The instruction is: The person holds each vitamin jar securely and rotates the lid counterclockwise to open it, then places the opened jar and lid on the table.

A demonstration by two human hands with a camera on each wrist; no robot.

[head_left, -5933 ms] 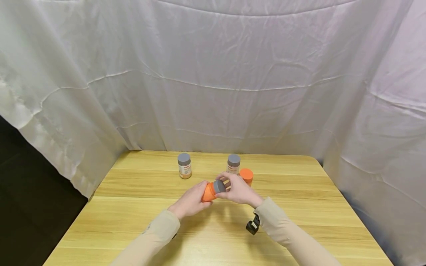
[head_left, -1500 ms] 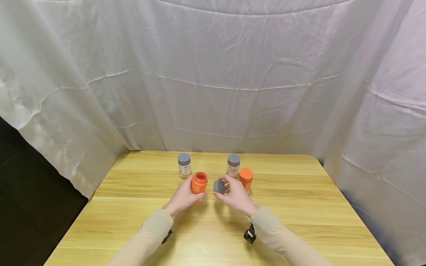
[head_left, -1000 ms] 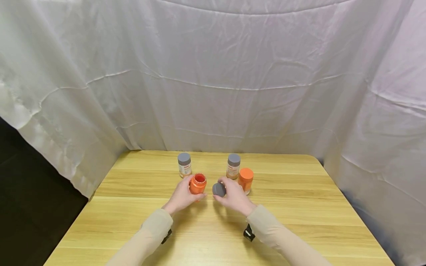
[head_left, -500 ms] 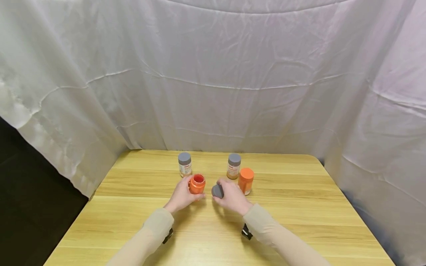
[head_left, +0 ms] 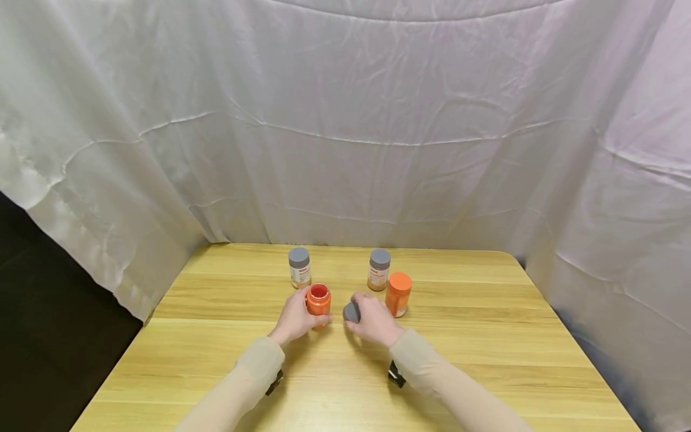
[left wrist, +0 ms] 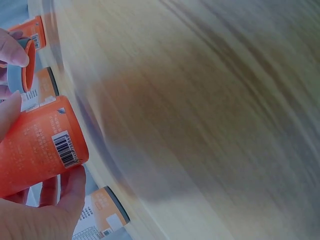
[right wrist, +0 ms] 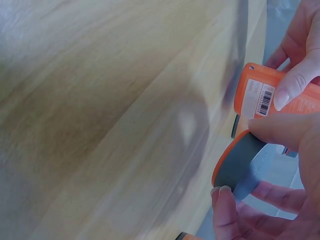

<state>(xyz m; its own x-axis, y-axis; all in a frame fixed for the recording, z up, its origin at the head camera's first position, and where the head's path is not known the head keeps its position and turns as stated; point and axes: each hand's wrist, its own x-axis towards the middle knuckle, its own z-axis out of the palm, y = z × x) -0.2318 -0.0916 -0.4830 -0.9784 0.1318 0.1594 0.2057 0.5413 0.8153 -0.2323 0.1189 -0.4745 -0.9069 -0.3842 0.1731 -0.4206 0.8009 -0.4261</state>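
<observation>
My left hand (head_left: 294, 318) grips an uncapped orange jar (head_left: 318, 305), upright with its round mouth facing up. In the left wrist view the jar's (left wrist: 37, 145) barcode label shows near its base. My right hand (head_left: 375, 320) pinches a grey lid (head_left: 351, 312) by its edge, a short way right of the jar. Seen from the right wrist, the lid (right wrist: 240, 162) has an orange rim on its underside, facing the table. Both jar and lid are close over the tabletop; whether the jar's base touches it, I cannot tell.
A grey-capped jar (head_left: 299, 268) stands behind my left hand, and another grey-capped jar (head_left: 378, 271) behind the right. An orange jar with an orange lid (head_left: 399, 294) stands right beside my right hand. A pale curtain (head_left: 378, 180) hangs behind the wooden table (head_left: 486, 348).
Earlier the grey lid sat on the tilted orange jar with both hands on it. It came off, the jar turned upright, and both hands sank slightly, the right tilting the lid's underside downward.
</observation>
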